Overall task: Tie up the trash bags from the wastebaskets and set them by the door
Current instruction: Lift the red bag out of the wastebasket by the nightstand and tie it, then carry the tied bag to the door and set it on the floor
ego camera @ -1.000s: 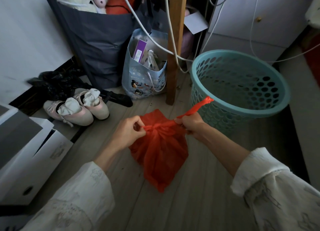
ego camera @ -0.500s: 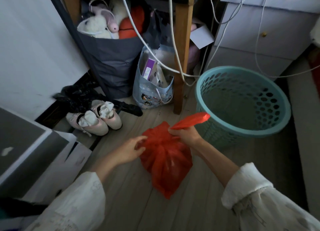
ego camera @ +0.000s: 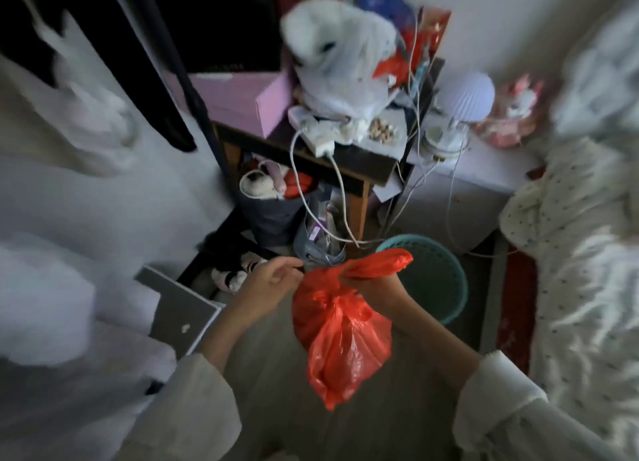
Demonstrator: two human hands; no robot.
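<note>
Crinkled red plastic trash bag (ego camera: 340, 336) hangs in the air above the pale wood floor (ego camera: 276, 384), low centre of frame, its gathered neck bunched at the top. Right hand (ego camera: 371, 284) grips the neck from the right, fingers curled round it, a red tail of plastic sticking up past the fist. Left hand (ego camera: 273, 280) sits just left of the bag top, fingers curled, touching or nearly touching the red plastic; cannot tell if it actually pinches it, frame is blurred. Round teal perforated plastic wastebasket (ego camera: 446, 284) stands on the floor just behind the right hand, partly hidden by the bag. Cluttered dark wooden side table (ego camera: 359, 170) with white cables (ego camera: 340, 197) further back. White spotted bedding (ego camera: 570, 253) at right.
</note>
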